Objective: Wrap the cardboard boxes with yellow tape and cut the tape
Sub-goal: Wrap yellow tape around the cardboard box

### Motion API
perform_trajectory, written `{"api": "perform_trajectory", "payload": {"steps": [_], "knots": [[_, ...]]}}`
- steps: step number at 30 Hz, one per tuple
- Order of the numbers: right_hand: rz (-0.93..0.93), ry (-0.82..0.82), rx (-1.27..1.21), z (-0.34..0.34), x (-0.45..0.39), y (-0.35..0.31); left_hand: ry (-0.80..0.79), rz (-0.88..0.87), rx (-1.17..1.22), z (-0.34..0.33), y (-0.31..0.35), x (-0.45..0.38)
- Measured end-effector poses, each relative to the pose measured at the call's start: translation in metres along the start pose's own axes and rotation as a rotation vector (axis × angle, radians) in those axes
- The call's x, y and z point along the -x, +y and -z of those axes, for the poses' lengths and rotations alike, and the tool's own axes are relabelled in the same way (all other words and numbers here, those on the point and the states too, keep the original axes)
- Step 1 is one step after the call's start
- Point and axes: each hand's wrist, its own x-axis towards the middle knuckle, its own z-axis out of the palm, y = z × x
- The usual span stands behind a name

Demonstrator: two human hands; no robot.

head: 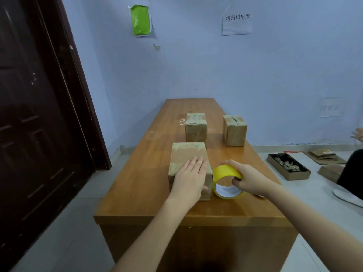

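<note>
Hands [191, 176] on box [188, 158]; sign [237, 23] reads 请扫码出库

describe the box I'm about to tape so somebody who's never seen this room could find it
Start at the long wooden table by the blue wall. Of its three cardboard boxes, it is the nearest box, at the camera end. Unlike the two farther ones, the left hand lies flat on it and the yellow tape roll touches its right side.

Three cardboard boxes [189, 165] [196, 126] [234, 130], one yellow tape roll [225, 171], two hands [191, 179] [247, 177].
</note>
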Motion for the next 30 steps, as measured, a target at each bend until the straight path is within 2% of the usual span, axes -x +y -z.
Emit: {"api": "perform_trajectory", "payload": {"steps": [4, 8, 13, 17, 20, 22, 26, 30], "knots": [[-0.040, 0.061, -0.266, -0.007, 0.014, 0.015, 0.048, -0.002, 0.068, 0.000, -0.003, 0.001], [-0.029, 0.105, -0.397, -0.006, 0.019, 0.007, 0.093, 0.043, 0.192, 0.005, -0.006, 0.004], [-0.066, 0.290, -0.745, 0.009, 0.010, -0.025, 0.220, 0.212, 0.528, 0.013, -0.010, 0.014], [-0.030, 0.246, -0.744, 0.011, 0.005, -0.047, 0.284, 0.348, 0.786, 0.016, -0.016, 0.022], [-0.012, 0.279, -0.668, 0.010, -0.001, -0.063, 0.249, 0.386, 0.865, 0.020, -0.024, 0.028], [-0.003, 0.293, -0.610, 0.011, -0.008, -0.073, 0.240, 0.358, 0.781, 0.025, -0.028, 0.031], [-0.020, 0.260, -0.500, 0.013, -0.024, -0.092, 0.243, 0.245, 0.440, 0.038, -0.031, 0.035], [-0.041, 0.214, -0.447, 0.011, -0.036, -0.107, 0.230, 0.262, 0.268, 0.032, -0.038, 0.043]]}}
